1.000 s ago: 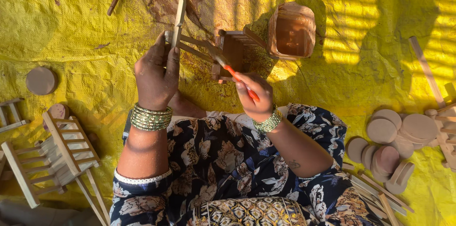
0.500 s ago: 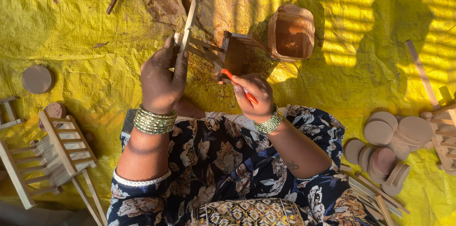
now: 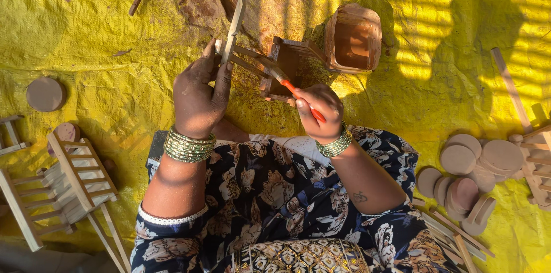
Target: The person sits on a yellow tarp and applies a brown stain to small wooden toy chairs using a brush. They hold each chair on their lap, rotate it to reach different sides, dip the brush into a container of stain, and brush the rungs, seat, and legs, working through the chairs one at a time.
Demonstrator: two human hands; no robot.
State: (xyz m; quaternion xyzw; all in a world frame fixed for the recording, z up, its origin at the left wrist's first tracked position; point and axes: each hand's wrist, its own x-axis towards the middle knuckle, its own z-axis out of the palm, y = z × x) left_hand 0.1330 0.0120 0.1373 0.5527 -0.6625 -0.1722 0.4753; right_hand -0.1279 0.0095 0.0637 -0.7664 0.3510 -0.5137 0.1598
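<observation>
Two hands are busy over the yellow tarp (image 3: 86, 38). The left hand (image 3: 198, 98) is clenched around a slatted wooden frame (image 3: 252, 61), whose long pale side rail has tipped a little further right than a second ago, pointing up and away. The right hand (image 3: 318, 112) pinches an orange-handled brush (image 3: 293, 89), its tip now lying against the frame's slats (a small shift closer, so the coating work looks to be carrying on along them). A clay-coloured pot (image 3: 353, 38) sits just beyond the frame; round wooden discs (image 3: 470, 170) lie well apart at right.
</observation>
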